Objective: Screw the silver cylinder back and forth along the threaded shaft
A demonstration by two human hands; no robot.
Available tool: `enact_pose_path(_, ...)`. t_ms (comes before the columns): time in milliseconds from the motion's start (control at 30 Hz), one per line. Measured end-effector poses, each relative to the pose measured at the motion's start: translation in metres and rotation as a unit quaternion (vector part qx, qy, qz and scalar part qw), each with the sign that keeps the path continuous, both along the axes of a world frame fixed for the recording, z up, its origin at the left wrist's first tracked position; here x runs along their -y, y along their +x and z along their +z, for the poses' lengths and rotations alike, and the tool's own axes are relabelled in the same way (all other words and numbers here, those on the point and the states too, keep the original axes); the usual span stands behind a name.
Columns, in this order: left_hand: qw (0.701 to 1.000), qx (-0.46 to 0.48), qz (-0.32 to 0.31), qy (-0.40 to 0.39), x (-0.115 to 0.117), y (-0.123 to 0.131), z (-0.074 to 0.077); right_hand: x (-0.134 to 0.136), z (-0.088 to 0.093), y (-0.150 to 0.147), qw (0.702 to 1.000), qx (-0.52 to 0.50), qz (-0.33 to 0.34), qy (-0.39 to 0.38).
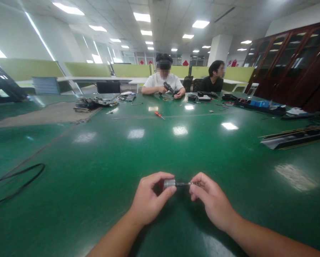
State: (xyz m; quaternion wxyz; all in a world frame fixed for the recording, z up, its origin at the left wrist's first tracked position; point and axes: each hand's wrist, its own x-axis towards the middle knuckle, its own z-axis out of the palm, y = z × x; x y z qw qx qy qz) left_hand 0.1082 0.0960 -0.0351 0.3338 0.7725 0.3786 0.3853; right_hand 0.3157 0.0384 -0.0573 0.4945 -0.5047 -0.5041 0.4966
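Note:
My left hand (150, 194) pinches a short silver metal cylinder (169, 183) between thumb and fingertips. A thin dark shaft (181, 184) points from the cylinder toward the right. My right hand (210, 198) closes thumb and fingers on a thin metal rod (196, 184) at the shaft's far end. That rod looks spiral, like a drill bit, and my fingers partly hide it. Whether rod and shaft are one piece I cannot tell. Both hands hover just over the glossy green tabletop (108, 160), near its front.
An orange-handled screwdriver (158, 114) lies mid-table. Opposite, a person (163, 80) holds a black power tool (169, 86); another person (212, 81) sits beside. Electronic parts (95, 102) lie far left, metal strips (299, 137) right. A black cable (28, 182) loops at left.

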Motion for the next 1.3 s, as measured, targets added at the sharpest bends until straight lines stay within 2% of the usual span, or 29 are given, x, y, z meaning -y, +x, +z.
enact_pose_path(1300,1.0,0.016,-0.005,-0.021,-0.0001,0.0001,0.0007,-0.0018,0.0021,0.0023,1.0,-0.016,-0.011,0.004)
